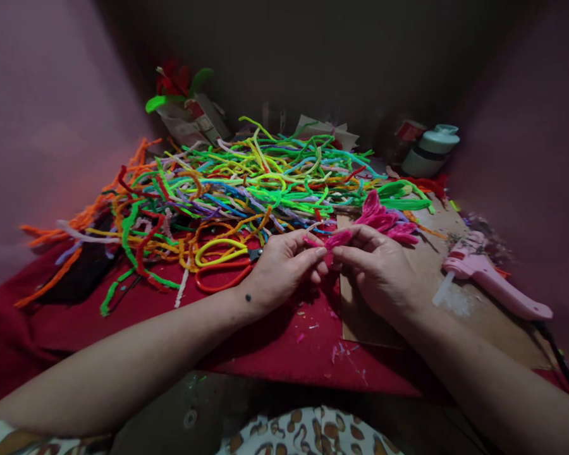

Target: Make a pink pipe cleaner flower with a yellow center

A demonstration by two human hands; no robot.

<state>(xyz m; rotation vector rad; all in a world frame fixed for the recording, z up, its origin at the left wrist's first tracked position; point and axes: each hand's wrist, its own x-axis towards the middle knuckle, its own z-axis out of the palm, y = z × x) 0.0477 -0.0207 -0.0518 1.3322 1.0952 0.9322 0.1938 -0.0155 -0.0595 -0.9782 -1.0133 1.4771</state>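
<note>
Both hands meet over the front middle of the table, pinching one bent pink pipe cleaner (337,239) between them. My left hand (287,265) grips its left end with thumb and forefinger. At its right part, my right hand (377,262) has thumb and fingers closed on it. Just behind the right hand lie several finished pink pipe-cleaner petals (378,215) in a bunch. Scissors (222,262) with one yellow and one red handle rest left of my left hand, their blades partly hidden behind it.
A big tangle of colourful pipe cleaners (265,177) covers the back of the red cloth (284,347). On the right, a pink glue gun (495,275) lies on cardboard (374,322). Behind stands a pale-blue-lidded bottle (431,151). Green pipe-cleaner leaves (403,193) lie near the petals.
</note>
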